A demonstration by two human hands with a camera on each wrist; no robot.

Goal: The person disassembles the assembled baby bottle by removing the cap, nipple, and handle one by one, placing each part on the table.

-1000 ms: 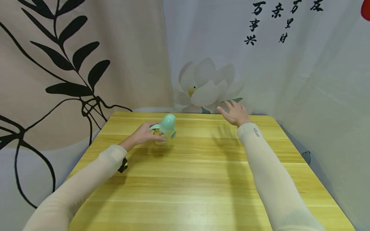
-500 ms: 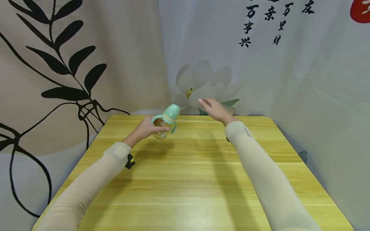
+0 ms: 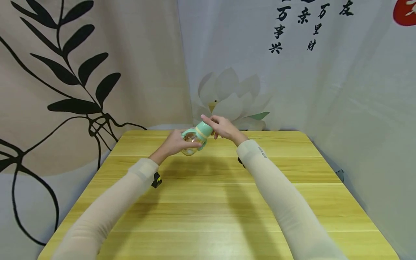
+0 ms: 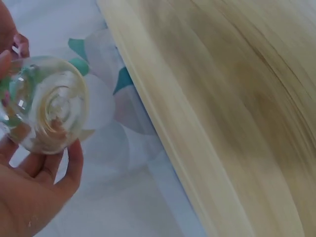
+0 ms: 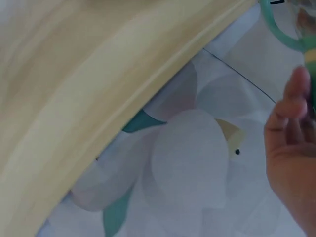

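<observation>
A clear baby bottle (image 3: pixel 191 139) with a mint-green domed cap (image 3: pixel 203 128) and green side handles is held up over the far part of the table, tilted to the right. My left hand (image 3: pixel 175 143) grips its transparent body, thumb on the near side. The left wrist view shows the round clear base (image 4: pixel 59 106) with fingers curled beneath it. From the right, my right hand (image 3: pixel 225 129) holds the cap, its fingers bent around the far side and partly hidden. In the right wrist view a green handle (image 5: pixel 279 29) shows above the curled fingers (image 5: pixel 292 106).
The wooden table (image 3: pixel 208 209) stretches below both arms, its far edge close to a hanging cloth (image 3: pixel 146 65) printed with dark leaves. A pale cloth with a lotus (image 3: pixel 232 95) and black characters hangs behind the hands.
My left hand has lifted the baby bottle from the table and carried it rightward, tilting it. My right hand has come in from the right and taken hold of the cap.
</observation>
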